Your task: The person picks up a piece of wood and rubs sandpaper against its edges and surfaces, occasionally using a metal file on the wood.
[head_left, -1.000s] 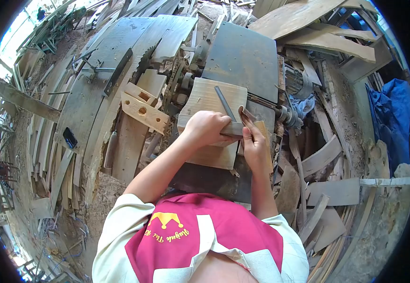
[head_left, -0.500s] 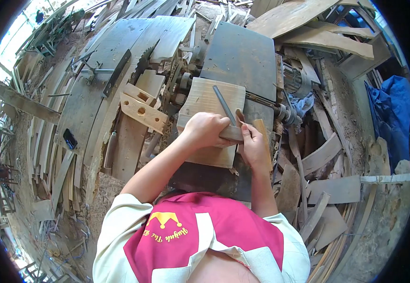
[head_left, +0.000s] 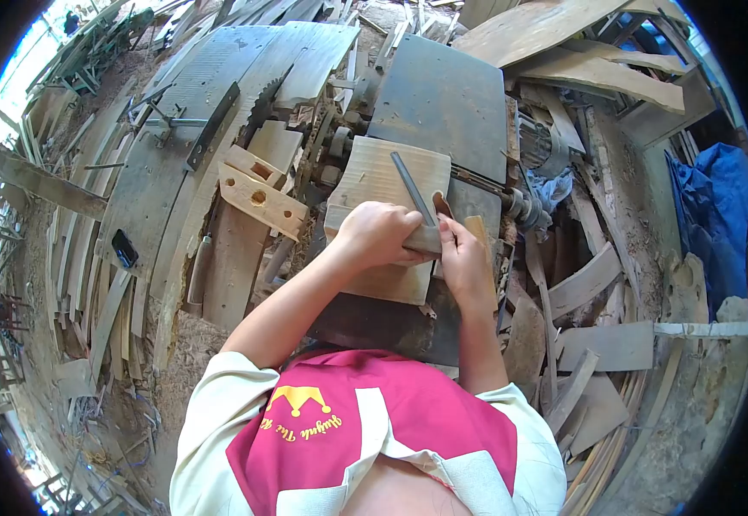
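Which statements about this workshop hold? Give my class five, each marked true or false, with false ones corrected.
1. The left grip holds a wooden piece. True.
2. The right grip touches nothing. False: the right grip holds a curved brown strip.
3. The phone lies right of both hands. False: the phone lies left of them.
4. The wooden block left of both hands has holes. True.
5. The crown on the shirt is blue. False: the crown is yellow.

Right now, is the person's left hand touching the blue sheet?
No: the left hand grips a wooden piece, while the blue sheet is apart, at the picture's right.
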The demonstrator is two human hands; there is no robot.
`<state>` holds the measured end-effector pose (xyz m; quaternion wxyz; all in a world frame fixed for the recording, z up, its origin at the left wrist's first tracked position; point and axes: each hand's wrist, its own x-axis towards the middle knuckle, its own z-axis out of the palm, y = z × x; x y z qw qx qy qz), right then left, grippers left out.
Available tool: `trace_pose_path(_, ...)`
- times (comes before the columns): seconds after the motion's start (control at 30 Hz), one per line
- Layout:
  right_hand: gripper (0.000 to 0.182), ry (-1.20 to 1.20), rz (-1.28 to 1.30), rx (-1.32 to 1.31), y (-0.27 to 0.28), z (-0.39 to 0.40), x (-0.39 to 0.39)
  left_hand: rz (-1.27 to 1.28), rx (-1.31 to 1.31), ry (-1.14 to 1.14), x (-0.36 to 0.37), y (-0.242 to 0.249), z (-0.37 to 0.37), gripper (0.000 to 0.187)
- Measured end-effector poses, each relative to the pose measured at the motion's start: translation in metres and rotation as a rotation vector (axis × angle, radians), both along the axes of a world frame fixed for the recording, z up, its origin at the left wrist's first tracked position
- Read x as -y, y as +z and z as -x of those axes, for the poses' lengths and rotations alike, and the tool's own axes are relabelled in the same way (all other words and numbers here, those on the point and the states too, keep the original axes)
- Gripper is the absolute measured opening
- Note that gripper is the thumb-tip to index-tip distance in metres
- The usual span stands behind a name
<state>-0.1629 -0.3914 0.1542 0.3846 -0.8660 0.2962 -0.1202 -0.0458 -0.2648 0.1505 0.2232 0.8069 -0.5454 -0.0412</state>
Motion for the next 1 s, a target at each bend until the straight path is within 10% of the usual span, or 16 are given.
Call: trace_pose_path(1.0, 0.027, 0.27, 0.498, 0.131, -0.005, 0.0, 0.005, 0.076, 0.034, 0.079, 0.005, -0.008, 0.006, 0.046)
